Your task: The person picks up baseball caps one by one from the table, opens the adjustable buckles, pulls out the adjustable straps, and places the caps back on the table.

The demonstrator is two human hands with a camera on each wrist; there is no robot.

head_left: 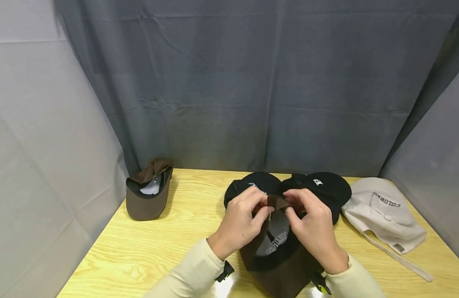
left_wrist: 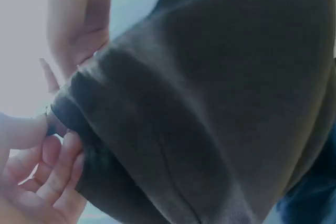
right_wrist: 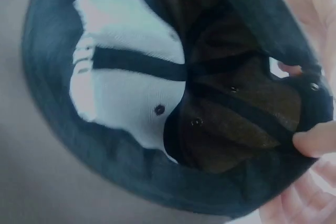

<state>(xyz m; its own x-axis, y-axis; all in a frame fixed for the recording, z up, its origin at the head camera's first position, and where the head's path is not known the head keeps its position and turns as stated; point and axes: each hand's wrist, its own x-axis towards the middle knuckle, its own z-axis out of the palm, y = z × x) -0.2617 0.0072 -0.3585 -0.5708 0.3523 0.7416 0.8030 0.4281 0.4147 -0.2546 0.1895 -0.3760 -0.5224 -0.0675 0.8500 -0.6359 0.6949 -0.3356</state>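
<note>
Over the near part of the table (head_left: 132, 252), what are you holding?

Brown cap (head_left: 277, 275), inside facing me, brim pointing my way. My left hand (head_left: 240, 219) pinches the back strap (head_left: 277, 201); my right hand (head_left: 313, 225) pinches the same edge just beside it. Both grips narrow, only thin fabric between thumb and fingers.

Step?

My read: adjusting the strap at the back opening. Can't tell if it's fastened, fingers cover it.

Next move needs?

Fingertip work, I'd say. One side steady, other side guiding the strap. Light tension, or the crown may twist.

Clearance?

Tight ahead: left black cap (head_left: 264, 180) and right black cap (head_left: 333, 192) sit right behind my fingers. Beige cap (head_left: 385, 217) is off to the right, its loose strap (head_left: 400, 260) trailing over the wood. Best room is left: bare tabletop out to the other brown cap (head_left: 145, 207), near the far-left corner by the gray curtain (head_left: 214, 91). Table's near edge is out of view, so can't judge the margin there.
</note>
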